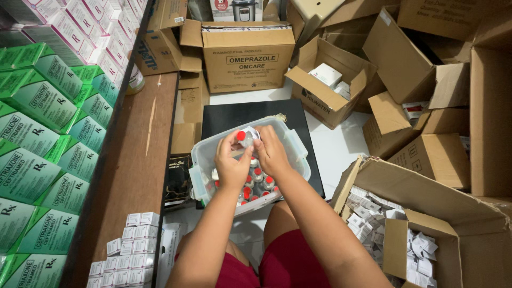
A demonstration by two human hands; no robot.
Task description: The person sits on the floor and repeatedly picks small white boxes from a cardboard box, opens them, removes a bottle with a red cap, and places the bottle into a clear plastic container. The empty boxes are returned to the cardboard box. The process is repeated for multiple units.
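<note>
Both the left hand (232,162) and the right hand (271,152) pinch a small red-capped glass vial (245,136) between closed fingers, directly above the clear plastic tub (205,154) of similar red-capped vials (258,181) beneath them.

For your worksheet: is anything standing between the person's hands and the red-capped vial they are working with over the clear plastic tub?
Nothing visible does. The left hand and right hand both already grip the red-capped vial directly, above the clear plastic tub holding more vials.
</note>
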